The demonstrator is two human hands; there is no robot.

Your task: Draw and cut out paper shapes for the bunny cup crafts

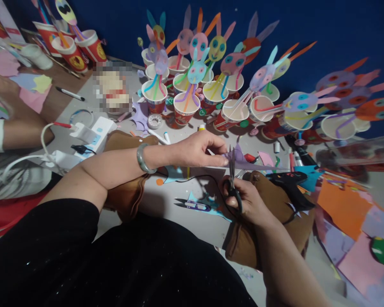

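We're probably mid-cut: left hand pinches a thin purple paper strip mid-scene, right hand grips black-handled metal scissors at it; far-side red paper cups with paper rabbit heads look done.

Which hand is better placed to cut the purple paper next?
Probably the right: the right hand already grips the scissors close against the purple paper, while the left hand appears occupied pinching that paper.
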